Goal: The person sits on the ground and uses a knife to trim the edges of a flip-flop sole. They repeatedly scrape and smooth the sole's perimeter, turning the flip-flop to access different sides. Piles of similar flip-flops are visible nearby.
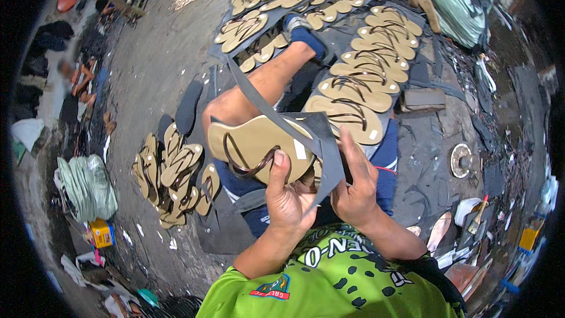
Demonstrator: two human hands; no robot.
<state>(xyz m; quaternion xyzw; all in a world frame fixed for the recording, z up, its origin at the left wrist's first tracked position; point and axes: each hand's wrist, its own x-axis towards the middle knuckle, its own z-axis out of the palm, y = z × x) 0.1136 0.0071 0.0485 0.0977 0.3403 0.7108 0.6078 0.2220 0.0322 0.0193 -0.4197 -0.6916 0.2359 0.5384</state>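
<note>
My left hand (288,197) grips a tan flip-flop (259,141) with glossy brown straps and a white label, its thumb pressed on the top near the strap. A long dark grey rubber strip (334,171) loops around the flip-flop's labelled end and stretches up across my bare leg. Against the strip, on its right side, is my right hand (358,191). One finger points up and the others curl in behind the strip, where whatever they hold is hidden. Whether the strip is joined to the sole, I cannot tell.
Finished-looking tan flip-flops (353,91) lie in overlapping rows ahead and to the right. A loose pile of flip-flops (176,171) sits at left. A dark block (424,99), a round metal piece (463,160) and a green sack (456,6) are on the right.
</note>
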